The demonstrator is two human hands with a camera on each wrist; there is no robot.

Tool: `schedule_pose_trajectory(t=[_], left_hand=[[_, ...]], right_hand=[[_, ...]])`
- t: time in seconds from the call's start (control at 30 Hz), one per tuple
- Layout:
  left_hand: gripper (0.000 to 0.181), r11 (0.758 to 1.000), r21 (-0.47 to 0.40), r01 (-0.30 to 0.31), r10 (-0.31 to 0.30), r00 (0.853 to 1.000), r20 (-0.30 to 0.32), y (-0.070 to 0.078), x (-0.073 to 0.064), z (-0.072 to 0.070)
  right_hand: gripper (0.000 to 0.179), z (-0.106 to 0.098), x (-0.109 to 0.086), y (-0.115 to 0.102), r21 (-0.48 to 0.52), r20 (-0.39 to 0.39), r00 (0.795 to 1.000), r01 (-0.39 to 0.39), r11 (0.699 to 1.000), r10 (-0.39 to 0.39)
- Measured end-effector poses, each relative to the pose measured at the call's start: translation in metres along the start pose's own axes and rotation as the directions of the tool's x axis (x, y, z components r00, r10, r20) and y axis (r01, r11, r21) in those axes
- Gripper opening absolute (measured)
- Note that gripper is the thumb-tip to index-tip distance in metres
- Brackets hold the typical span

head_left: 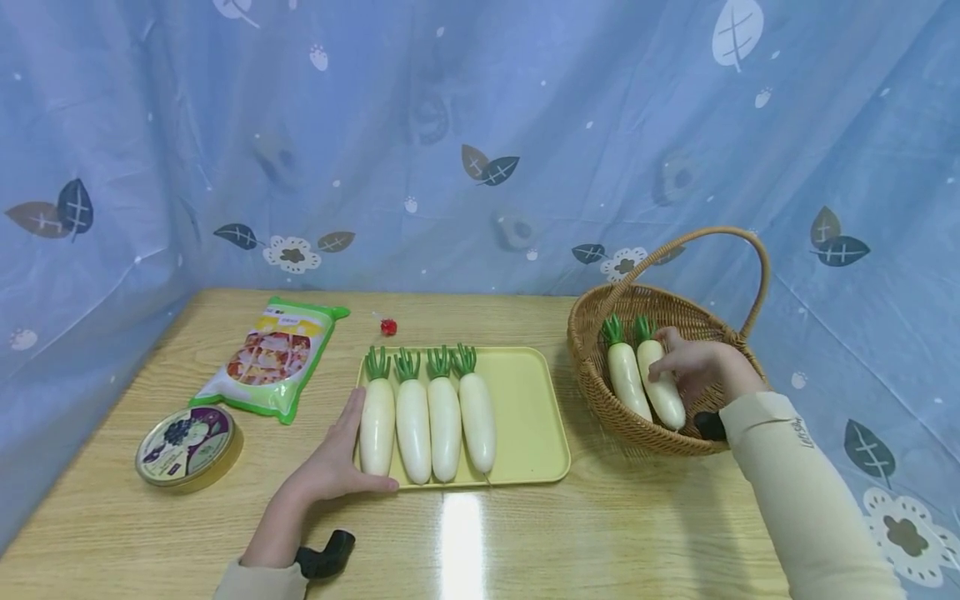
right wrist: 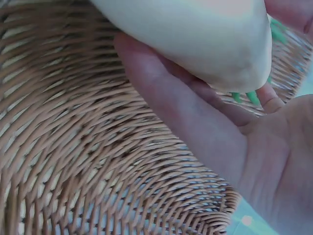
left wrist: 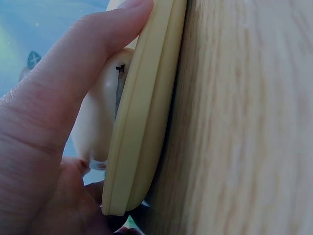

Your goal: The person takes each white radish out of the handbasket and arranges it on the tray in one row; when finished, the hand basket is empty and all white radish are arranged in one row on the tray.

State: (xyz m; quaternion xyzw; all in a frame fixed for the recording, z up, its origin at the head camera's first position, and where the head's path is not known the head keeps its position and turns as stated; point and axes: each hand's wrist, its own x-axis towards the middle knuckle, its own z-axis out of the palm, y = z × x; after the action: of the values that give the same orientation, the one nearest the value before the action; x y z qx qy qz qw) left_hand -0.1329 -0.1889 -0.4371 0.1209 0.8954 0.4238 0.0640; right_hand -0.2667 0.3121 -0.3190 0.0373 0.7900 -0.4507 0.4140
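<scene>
Several white radishes [head_left: 445,429] with green stalks lie side by side on a pale yellow tray [head_left: 528,417]. My left hand [head_left: 337,462] holds the tray's near left corner, fingers along its left side and thumb on the front rim [left wrist: 139,112]. Over at the right, my right hand [head_left: 697,367] reaches into a brown wicker basket [head_left: 600,396] and grips a white radish [head_left: 666,400]. The right wrist view has that radish [right wrist: 210,44] between thumb and fingers, close over the woven wall. Another radish [head_left: 626,379] lies to its left in the basket.
A green-edged food packet [head_left: 272,358] lies at the back left, with a round tin [head_left: 186,446] in front of it. Behind the tray sits a small red object [head_left: 388,327]. The basket's tall handle [head_left: 761,275] arches up at the right. A blue patterned curtain [head_left: 420,225] borders the table.
</scene>
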Motion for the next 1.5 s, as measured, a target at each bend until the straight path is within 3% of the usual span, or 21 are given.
schedule_pose_trajectory(t=[0.13,0.23,0.37,0.8,1.1,1.5], left_hand=[[0.138,1.0,-0.001,0.003,-0.003,1.0,0.001,0.001,-0.001,0.0],[0.137,1.0,-0.001,0.002,-0.002,1.0,-0.001,0.001,0.0,-0.001],[0.138,1.0,-0.001,0.002,-0.002,1.0,-0.001,0.0,0.0,-0.001],[0.138,1.0,-0.005,0.0,0.0,1.0,0.003,0.0,0.0,0.0],[0.137,1.0,-0.01,-0.002,0.002,1.0,0.002,0.003,-0.001,0.0],[0.138,1.0,0.003,-0.005,0.005,1.0,-0.003,0.003,-0.001,-0.001]], right_hand=[[0.087,-0.006,-0.005,-0.005,-0.004,0.025,0.993,0.117,0.993,-0.117],[0.084,-0.004,-0.01,-0.012,-0.027,-0.027,0.985,0.167,0.986,-0.168],[0.082,0.002,-0.017,-0.02,-0.056,-0.078,0.98,0.179,0.982,-0.183],[0.079,0.013,-0.037,-0.028,-0.108,-0.119,0.963,0.231,0.967,-0.243],[0.075,0.03,-0.054,-0.028,-0.189,-0.179,0.924,0.305,0.933,-0.338],[0.071,0.062,-0.079,-0.022,-0.195,-0.236,0.873,0.389,0.9,-0.428]])
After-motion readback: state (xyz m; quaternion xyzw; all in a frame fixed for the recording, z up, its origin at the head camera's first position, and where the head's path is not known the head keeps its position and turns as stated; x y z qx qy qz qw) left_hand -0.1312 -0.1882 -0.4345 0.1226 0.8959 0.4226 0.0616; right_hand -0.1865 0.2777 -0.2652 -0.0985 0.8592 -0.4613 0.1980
